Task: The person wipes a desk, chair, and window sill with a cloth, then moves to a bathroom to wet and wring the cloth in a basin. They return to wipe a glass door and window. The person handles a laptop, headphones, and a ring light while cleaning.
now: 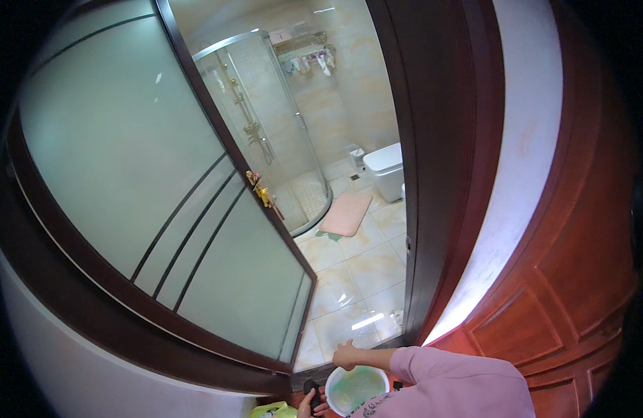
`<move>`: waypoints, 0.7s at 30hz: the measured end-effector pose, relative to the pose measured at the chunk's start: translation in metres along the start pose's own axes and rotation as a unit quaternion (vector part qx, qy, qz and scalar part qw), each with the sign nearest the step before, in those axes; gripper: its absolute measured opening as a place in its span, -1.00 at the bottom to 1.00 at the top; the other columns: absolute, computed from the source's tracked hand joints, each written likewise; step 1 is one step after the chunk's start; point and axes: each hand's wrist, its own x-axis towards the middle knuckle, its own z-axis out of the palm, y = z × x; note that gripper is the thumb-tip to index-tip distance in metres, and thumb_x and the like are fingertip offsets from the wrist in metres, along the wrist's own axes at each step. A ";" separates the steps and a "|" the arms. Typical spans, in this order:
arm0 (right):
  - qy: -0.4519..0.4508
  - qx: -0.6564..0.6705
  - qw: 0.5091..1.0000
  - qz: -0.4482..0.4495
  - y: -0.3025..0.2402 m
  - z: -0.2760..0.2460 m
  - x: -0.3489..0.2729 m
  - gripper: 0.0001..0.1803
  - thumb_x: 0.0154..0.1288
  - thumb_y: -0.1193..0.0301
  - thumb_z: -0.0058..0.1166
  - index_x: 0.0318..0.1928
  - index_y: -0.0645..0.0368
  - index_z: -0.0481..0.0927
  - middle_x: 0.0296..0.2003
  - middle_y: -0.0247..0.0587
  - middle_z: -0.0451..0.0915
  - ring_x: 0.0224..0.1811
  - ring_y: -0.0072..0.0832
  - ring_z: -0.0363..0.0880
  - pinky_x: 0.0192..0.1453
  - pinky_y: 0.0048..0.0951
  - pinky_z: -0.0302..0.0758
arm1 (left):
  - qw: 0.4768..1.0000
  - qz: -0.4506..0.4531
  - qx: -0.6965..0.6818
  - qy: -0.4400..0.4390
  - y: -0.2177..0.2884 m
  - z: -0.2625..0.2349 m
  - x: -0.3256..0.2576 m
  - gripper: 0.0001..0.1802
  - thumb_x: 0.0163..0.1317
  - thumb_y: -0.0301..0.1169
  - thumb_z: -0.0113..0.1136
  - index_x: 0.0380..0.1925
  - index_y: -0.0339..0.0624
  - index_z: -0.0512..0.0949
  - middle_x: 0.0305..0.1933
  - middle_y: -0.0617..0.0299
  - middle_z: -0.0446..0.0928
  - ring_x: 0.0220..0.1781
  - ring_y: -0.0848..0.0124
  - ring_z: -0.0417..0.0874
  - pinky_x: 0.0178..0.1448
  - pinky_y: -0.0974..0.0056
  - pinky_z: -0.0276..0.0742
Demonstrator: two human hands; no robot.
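Where glossy marbled floor tiles [367, 268] meet the dark wooden threshold, a round white plastic basin [357, 389] of greenish water, low at the frame's bottom edge. Right hand [345, 355] on the basin's far rim, fingers loosely curled over it, pink soft sleeve [443, 376] behind. Left hand [312, 402] at the near-left rim, wrapped around something small and dark; finger detail too small to tell. Beside it, frosted glass door [126, 153] in dark frame, brass handle [261, 191]. Beyond, curved shower enclosure [266, 118], pink rectangular mat [346, 213], white toilet [387, 167].
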 end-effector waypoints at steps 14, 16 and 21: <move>-0.229 0.445 0.241 -0.832 -0.248 -0.186 -0.116 -0.03 0.17 -0.24 -0.02 0.37 0.18 0.09 -0.31 0.00 0.54 -0.18 -0.15 0.59 -0.09 0.15 0.56 | 0.896 0.092 -0.088 -0.425 -0.055 0.287 -0.033 -0.70 0.24 -0.22 0.14 -0.19 -0.16 0.34 -0.58 0.40 0.39 -0.81 0.64 0.22 -0.73 0.57 0.04; -0.279 0.551 0.279 -0.736 -0.254 -0.186 -0.130 -0.20 0.14 0.13 0.20 0.25 0.34 0.22 -0.51 -0.22 0.48 -0.43 -0.39 0.53 -0.30 -0.24 0.56 | 0.881 0.075 -0.054 -0.464 -0.051 0.283 -0.039 -0.77 0.20 -0.29 0.16 -0.25 -0.10 0.36 -0.68 0.43 0.33 -0.81 0.65 0.22 -0.72 0.54 0.06; -0.144 0.631 0.567 -0.510 -0.236 -0.180 -0.147 -0.61 0.23 0.57 0.01 0.06 0.41 0.35 -0.81 -0.50 0.20 -0.81 -0.68 0.23 -0.64 -0.59 0.20 | 0.944 0.133 0.075 -0.293 -0.032 0.248 -0.051 -0.84 0.20 -0.30 0.16 -0.37 -0.03 0.38 -0.74 0.46 0.25 -0.81 0.64 0.16 -0.74 0.52 0.04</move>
